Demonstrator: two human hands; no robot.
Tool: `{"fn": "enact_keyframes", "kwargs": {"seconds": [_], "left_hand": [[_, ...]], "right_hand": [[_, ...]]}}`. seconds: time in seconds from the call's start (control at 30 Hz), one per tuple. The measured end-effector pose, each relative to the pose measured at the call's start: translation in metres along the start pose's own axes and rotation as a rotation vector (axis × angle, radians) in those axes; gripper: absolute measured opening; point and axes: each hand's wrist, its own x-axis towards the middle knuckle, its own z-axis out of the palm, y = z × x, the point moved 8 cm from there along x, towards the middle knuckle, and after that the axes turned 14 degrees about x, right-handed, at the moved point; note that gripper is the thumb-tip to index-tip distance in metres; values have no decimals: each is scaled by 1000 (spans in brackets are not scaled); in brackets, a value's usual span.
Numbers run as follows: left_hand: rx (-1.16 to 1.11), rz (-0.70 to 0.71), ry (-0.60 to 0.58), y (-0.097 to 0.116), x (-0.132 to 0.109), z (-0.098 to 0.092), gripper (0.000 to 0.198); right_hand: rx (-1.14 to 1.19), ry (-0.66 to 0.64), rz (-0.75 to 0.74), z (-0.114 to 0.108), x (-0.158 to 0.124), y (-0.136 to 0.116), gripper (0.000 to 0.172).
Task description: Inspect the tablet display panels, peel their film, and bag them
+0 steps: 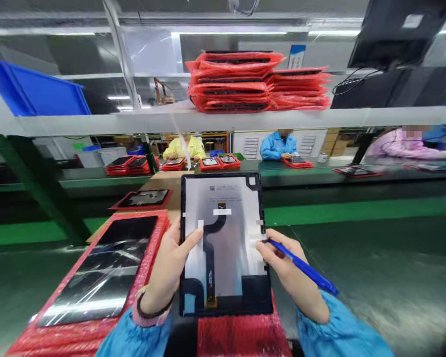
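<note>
Upright before the person, well above the floor, a display panel (226, 258) is held between both hands, its pale back and dark ribbon cable (210, 263) facing the camera. At its left edge the left hand (171, 260) clamps it, thumb laid on the back beside a white tab (200, 224); the other fingers are mostly hidden behind the panel. Over at the right edge, the right hand (293, 265) is closed round a blue pen-like tool (306, 270), with thumb and forefinger at the panel's rim. Whether the tool's tip touches the panel cannot be made out, since the fingers crowd it. Printing on the panel's back is too small to read.

Below the panel, red wrap (241, 339) runs out of view at the bottom edge, as do both blue sleeves (345, 327). To the left, a glossy dark screen (104, 270) lies on red bubble wrap (74, 339), much of its surface lost under glare. Beyond, co-workers sit at a green worktop (321, 172), partly covered by the shelf (141, 122). Above, a black monitor (397, 34) is cut off by the top edge.
</note>
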Motion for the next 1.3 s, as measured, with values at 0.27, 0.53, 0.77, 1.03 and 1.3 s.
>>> {"fn": "enact_keyframes", "kwargs": {"seconds": [0.27, 0.53, 0.77, 1.03, 1.3], "left_hand": [[-151, -43, -68, -7, 18, 11, 40], [-106, -33, -56, -17, 22, 3, 40], [26, 29, -73, -19, 16, 4, 39], [425, 334, 91, 9, 5, -3, 18], [983, 1361, -73, 29, -38, 50, 39]], "right_hand": [[388, 109, 99, -14, 4, 27, 28], [345, 108, 155, -10, 4, 32, 33], [79, 17, 2, -2, 8, 22, 38], [293, 87, 80, -3, 13, 33, 35], [1083, -48, 382, 24, -8, 59, 47]]}}
